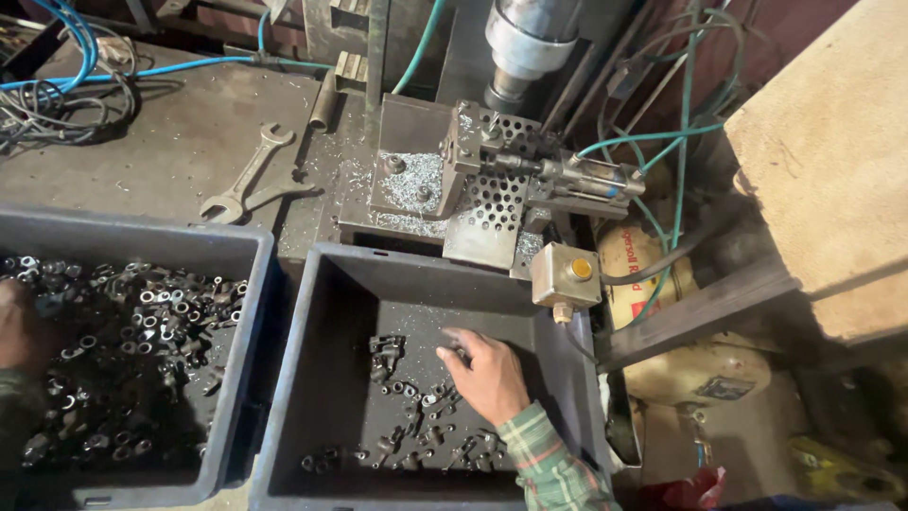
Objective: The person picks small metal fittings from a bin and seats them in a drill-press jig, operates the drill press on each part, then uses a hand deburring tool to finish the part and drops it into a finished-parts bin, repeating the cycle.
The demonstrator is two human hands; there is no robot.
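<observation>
1. The right hand (489, 374) lay palm down inside the middle grey bin (326, 378), fingers (454, 337) loosely curled and pointing toward ten o'clock. Whether a piece sat under the fingertips could not be told, since the palm covered that spot.
2. The small dark metal fittings (416, 416) were scattered on the bin floor from about seven to ten o'clock of the hand, some just beside the knuckles, a little cluster (386, 352) farther out at nine o'clock. A clean pick, by my judgement, called for pinching one single piece at its ends rather than raking several together.
3. The left hand (17, 326) showed only at the picture's left edge, resting in the left grey bin (241, 312) upon a dense heap of like fittings (132, 331); its grip could not be made out.
4. At twelve o'clock of the right hand stood the fixture with its perforated plate (497, 194), strewn with bright chips, and the spindle (525, 43) above it. Chips on the seat looked likely to tilt a part, so brushing them aside seemed wise.
5. At one o'clock the small box with the yellow button (566, 274) sat close to the bin rim; keeping the wrist clear of it seemed prudent.
6. An open-ended spanner (251, 175) lay well apart at eleven o'clock.
</observation>
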